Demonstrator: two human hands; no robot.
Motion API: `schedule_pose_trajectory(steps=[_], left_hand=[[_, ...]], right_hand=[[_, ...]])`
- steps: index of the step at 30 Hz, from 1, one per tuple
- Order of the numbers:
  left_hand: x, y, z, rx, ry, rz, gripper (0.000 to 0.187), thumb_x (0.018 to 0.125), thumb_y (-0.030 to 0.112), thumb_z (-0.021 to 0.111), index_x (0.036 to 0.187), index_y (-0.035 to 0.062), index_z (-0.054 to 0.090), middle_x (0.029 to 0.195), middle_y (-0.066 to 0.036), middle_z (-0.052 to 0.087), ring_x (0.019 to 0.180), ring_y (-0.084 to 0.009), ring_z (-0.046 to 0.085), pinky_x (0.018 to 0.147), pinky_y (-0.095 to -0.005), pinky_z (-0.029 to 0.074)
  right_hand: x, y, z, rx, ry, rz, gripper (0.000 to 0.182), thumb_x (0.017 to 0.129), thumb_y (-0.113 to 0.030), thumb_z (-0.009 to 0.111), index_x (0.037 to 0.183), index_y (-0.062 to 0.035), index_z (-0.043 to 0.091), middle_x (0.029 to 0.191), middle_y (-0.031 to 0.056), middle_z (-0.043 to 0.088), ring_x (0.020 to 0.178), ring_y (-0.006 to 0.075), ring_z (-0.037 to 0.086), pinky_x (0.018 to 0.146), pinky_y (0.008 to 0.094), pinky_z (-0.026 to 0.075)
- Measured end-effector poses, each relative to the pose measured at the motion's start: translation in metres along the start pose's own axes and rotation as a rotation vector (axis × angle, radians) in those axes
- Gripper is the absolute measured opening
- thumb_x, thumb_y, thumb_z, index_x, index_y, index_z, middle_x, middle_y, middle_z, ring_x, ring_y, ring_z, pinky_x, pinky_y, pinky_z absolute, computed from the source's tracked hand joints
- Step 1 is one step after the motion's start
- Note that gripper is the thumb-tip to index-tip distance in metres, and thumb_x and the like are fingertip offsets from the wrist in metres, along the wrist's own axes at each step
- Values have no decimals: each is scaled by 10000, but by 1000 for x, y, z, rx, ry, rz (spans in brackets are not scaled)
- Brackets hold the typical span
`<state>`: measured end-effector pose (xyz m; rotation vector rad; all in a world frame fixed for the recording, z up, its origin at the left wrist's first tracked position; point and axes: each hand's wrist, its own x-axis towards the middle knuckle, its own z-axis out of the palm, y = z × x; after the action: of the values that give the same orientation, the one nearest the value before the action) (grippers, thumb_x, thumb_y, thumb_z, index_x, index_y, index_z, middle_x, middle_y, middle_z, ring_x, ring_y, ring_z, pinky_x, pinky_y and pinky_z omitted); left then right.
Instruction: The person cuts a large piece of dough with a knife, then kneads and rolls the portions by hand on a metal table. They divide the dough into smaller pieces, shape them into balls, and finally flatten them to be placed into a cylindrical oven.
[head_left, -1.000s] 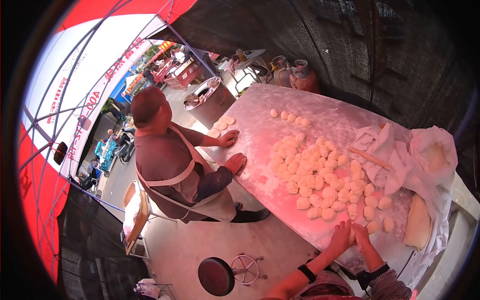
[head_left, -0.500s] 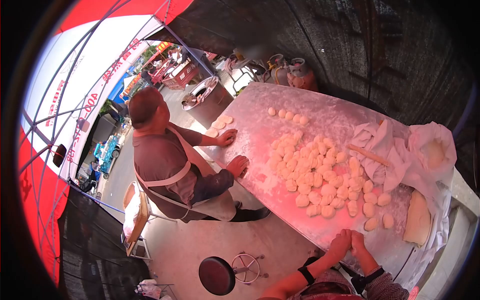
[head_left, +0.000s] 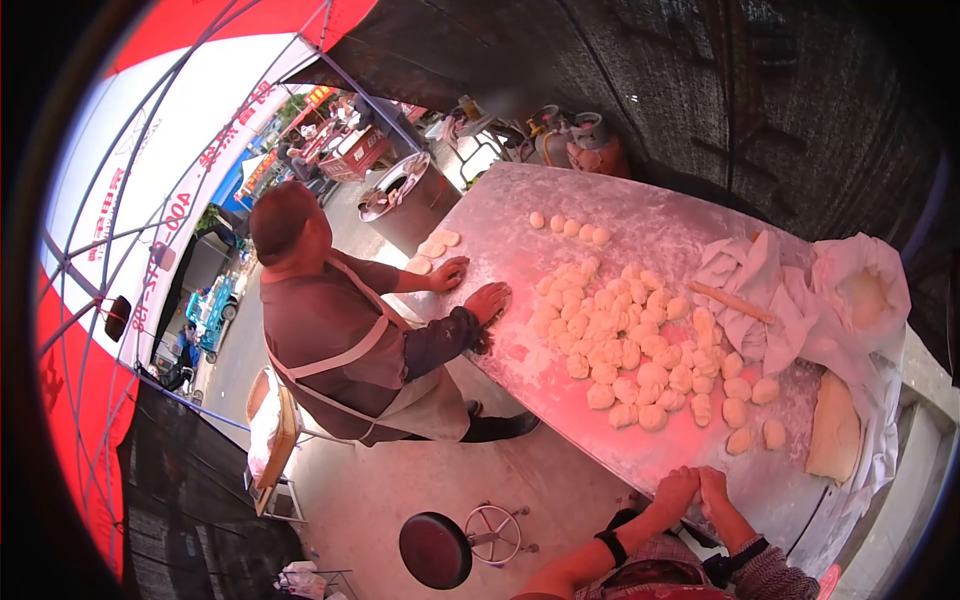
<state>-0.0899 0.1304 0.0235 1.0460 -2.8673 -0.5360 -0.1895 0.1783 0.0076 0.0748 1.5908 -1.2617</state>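
My left hand (head_left: 677, 487) and my right hand (head_left: 713, 488) are side by side at the near edge of the floured table (head_left: 520, 195), fingers curled and knuckles close together. Whatever they may hold is hidden. Beyond them lies a large pile of pale dough pieces (head_left: 652, 374), with several round dough balls (head_left: 735, 413) at its near right side. A rolling pin (head_left: 732, 302) rests by a crumpled white cloth (head_left: 722, 268). At the right end of the table is a long slab of dough (head_left: 834, 428).
A co-worker (head_left: 335, 340) in an apron stands at the left side, both hands on the table, near flat dough rounds (head_left: 433, 249). A row of dough balls (head_left: 570, 228) lies at the back. A stool (head_left: 435, 550) stands below left; gas cylinders (head_left: 595, 146) are behind.
The co-worker's nearer hand has moved forward and inward over the table. My two hands stay together in nearly the same place, and the view has shifted slightly.
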Motion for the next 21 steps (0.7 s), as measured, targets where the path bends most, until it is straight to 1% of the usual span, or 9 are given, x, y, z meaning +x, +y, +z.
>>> schedule_pose_trajectory(steps=[9, 11, 13, 14, 16, 18, 19, 20, 21], left_hand=[[-7, -8, 1, 65, -68, 48, 81, 758, 107, 603, 806, 44, 619, 820, -122, 612, 741, -268, 652, 558, -380, 545], [-4, -14, -1, 70, -77, 31, 72, 764, 124, 601, 780, 65, 640, 823, -113, 616, 758, -278, 653, 574, -396, 548], [2, -33, 18, 130, -53, -16, 60, 764, 137, 610, 768, 96, 655, 835, -102, 617, 779, -289, 654, 603, -408, 555], [6, -47, 14, 94, -49, -66, 155, 790, 219, 633, 735, 85, 689, 788, -127, 644, 732, -310, 676, 585, -407, 555], [11, -59, -20, -212, -143, -362, 437, 788, 469, 684, 758, 33, 686, 763, -188, 674, 716, -338, 681, 592, -442, 534], [7, -82, -17, -560, -131, -538, 502, 635, 474, 836, 754, 13, 676, 750, -195, 676, 674, -330, 674, 597, -436, 518], [-2, -94, 1, -706, -29, -566, 416, 669, 391, 847, 776, 22, 686, 709, -117, 687, 600, -228, 648, 569, -365, 511], [-7, -97, 1, -706, -56, -556, 416, 669, 391, 847, 776, 22, 686, 709, -117, 687, 600, -228, 648, 569, -365, 511], [-9, -100, -1, -915, -94, -648, 388, 689, 370, 841, 804, 31, 692, 724, -76, 679, 607, -179, 631, 561, -329, 504]], right_hand=[[7, 15, -20, -327, -78, -115, 153, 863, -95, 561, 858, 1, 679, 778, 47, 618, 684, 132, 567, 597, 312, 470], [-2, 8, -19, -188, -115, 68, 180, 916, -140, 535, 897, -7, 656, 781, 67, 622, 668, 159, 611, 561, 283, 487], [-38, -29, -11, -70, -328, 199, 188, 923, -158, 548, 925, 7, 640, 798, 97, 637, 676, 186, 638, 580, 307, 522], [-56, -55, -10, 137, -611, 393, 187, 916, -189, 602, 915, -3, 622, 818, 97, 649, 689, 192, 648, 612, 319, 540], [-93, -84, 15, -226, -608, -267, 242, 925, -235, 598, 878, 0, 631, 807, 83, 652, 704, 167, 622, 656, 287, 496], [-125, -127, 30, -395, -279, -706, 223, 914, -205, 599, 917, 17, 619, 849, 105, 647, 721, 194, 607, 682, 304, 488], [-130, -141, 31, -410, -169, -929, 225, 899, -205, 616, 1004, -6, 622, 995, 131, 637, 816, 256, 607, 725, 340, 494], [-123, -140, 29, -407, -144, -915, 225, 899, -205, 616, 1004, -6, 622, 995, 131, 637, 816, 256, 607, 725, 340, 494], [-112, -135, 28, -404, -35, -1141, 260, 891, -199, 626, 1085, -27, 608, 1119, 147, 595, 929, 300, 589, 780, 371, 486]])
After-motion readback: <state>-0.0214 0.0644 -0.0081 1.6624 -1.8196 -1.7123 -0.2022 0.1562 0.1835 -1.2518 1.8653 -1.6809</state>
